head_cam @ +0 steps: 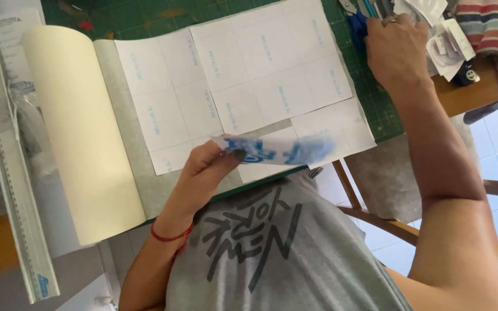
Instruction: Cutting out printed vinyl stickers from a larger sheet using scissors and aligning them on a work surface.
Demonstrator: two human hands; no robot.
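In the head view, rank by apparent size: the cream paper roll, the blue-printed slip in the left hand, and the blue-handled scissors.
1. Cream paper roll, largest.
2. Blurred blue-printed paper slip, pinched by the left hand; nearer the camera.
3. Blue-handled scissors, smallest, partly hidden by the right hand.

Home craft table: green cutting mat (145,17), scissors (355,23)

head cam | looks steeply down, close over green cutting mat (376,109) | scene seems inverted | single view
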